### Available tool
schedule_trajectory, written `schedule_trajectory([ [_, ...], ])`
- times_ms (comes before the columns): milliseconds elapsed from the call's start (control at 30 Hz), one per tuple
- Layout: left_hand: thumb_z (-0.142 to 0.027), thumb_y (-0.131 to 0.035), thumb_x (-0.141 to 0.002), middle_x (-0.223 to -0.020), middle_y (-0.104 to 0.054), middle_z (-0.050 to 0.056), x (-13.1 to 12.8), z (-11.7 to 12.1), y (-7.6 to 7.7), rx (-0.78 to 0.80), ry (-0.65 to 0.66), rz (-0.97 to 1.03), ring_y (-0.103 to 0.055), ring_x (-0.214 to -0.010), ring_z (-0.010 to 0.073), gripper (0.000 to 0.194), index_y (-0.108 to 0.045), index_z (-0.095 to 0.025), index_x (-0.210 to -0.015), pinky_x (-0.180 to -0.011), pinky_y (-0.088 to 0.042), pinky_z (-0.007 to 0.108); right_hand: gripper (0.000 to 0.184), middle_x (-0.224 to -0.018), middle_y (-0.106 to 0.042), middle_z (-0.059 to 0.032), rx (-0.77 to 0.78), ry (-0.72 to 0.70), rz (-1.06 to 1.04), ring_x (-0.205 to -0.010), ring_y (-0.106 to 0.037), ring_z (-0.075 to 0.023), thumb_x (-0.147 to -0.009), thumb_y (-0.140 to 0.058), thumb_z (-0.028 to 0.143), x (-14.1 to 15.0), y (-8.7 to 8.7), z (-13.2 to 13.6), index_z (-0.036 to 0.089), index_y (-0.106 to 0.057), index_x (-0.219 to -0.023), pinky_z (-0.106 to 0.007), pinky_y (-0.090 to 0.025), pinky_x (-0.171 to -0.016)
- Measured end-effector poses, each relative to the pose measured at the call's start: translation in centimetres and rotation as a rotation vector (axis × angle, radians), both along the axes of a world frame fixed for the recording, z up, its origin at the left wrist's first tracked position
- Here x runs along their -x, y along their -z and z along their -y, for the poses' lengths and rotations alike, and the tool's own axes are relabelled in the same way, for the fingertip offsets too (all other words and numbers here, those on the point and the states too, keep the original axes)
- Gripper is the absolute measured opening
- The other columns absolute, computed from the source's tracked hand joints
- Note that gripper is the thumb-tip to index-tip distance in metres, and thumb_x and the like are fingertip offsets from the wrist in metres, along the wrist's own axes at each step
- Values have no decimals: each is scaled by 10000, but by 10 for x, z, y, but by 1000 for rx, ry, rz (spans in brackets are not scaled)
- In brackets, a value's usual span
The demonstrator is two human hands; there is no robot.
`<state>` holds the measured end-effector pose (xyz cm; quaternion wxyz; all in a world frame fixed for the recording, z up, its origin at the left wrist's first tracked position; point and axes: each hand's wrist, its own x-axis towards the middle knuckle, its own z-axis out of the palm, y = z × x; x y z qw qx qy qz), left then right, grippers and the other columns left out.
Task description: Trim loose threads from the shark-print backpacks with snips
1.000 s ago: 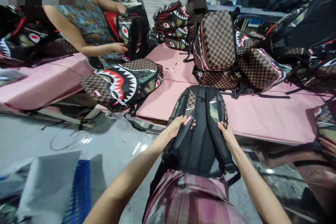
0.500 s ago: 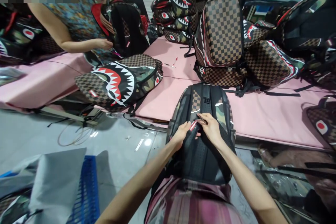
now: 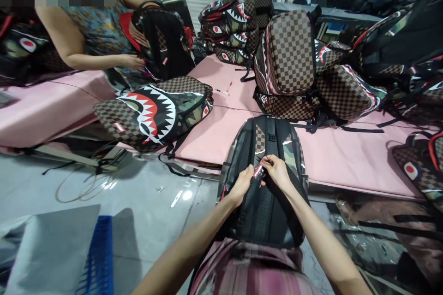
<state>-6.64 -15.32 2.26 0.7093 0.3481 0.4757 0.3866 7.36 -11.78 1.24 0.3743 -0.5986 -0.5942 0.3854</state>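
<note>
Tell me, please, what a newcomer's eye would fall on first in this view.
Probably the checkered camouflage backpack with a red-and-white shark mouth, lying left of centre on the pink-covered table. Next might come the large brown-and-black checkered backpack farther back, right of centre. Nearest, the left hand and right hand meet at a small red-and-white label on a black-backed backpack.

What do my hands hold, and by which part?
The left hand holds the backpack by a shoulder strap, beside its red label; the right hand: cannot tell.
</note>
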Motion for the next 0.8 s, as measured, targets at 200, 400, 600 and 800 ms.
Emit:
schedule_trajectory([
  [200, -717, -396, -728, -593, -655, 69, -6, 3, 3, 25, -30, -91, -585, -552, 146, 668, -598, -101, -886, -537, -398, 227, 113, -757, -586, 6, -74, -47, 150, -684, -580, -143, -765, -532, 280, -2, -6, 0, 194, -586, -715, -240, -418, -615],
  [400, -708, -460, -701, -750, -685, 77, -9, 3, 7, 4, -113, -64, -611, -683, 168, 656, -626, -104, -894, -654, -436, 257, 169, -831, -553, -26, -213, -44, 281, -737, -549, -155, -778, -407, 105, 9, -11, 32, 189, -553, -797, -252, -393, -650],
  [600, -723, -433, -709, -689, -678, 91, -3, -2, 4, 223, -59, 7, -612, -593, 164, 710, -667, -81, -904, -579, -449, 252, 135, -728, -558, 18, -145, -476, -15, -674, -544, -120, -784, -512, 118, 25, -13, 98, 203, -553, -688, -209, -423, -630],
  [800, -682, -501, -705, -749, -690, 95, -3, 0, 4, 238, -104, 50, -638, -689, 196, 636, -658, -99, -906, -663, -472, 289, 182, -935, -601, -49, -329, 9, 130, -825, -594, -164, -820, -489, 163, -2, -6, 63, 204, -619, -941, -258, -457, -698],
])
